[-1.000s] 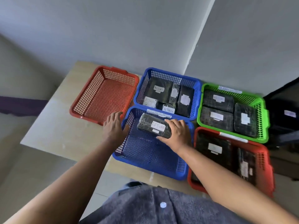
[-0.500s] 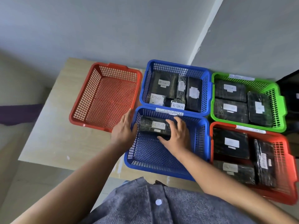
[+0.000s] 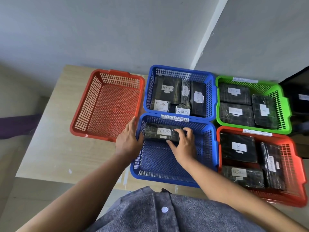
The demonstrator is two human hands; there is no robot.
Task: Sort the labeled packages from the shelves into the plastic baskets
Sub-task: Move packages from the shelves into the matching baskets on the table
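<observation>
Near blue plastic mesh basket (image 3: 167,179), front middle of the pale wooden table (image 3: 58,139). We see a white tag (image 3: 174,118) on its far rim reading RETURN OVERDUE.

The black film-wrapped package (image 3: 157,133) lies across the far end of this basket, and its white label reads RETURN. The right hand (image 3: 183,148) holds the package's right end, grip narrow, fingers curled over the top and thumb at the near edge. We cannot tell whether it rests on the mesh floor or hangs just above it.

The left hand (image 3: 127,139) is flat against the basket's left wall, fingers straight, holding nothing.

Risks, as we judge them:
- Missort. The far blue mesh basket (image 3: 211,94) holds packages marked plain RETURN, as this one is. A smaller strip under the label is too small to read, and that strip may decide the bin.
- Slip. The wrap looks glossy, and a hold on one end could let the free end drop and skid.
- Basket shift. It sits near the table's front edge, so a downward push on release could nudge it outward unless the left hand braces it.

The empty red mesh basket (image 3: 87,104) sits just left.
</observation>
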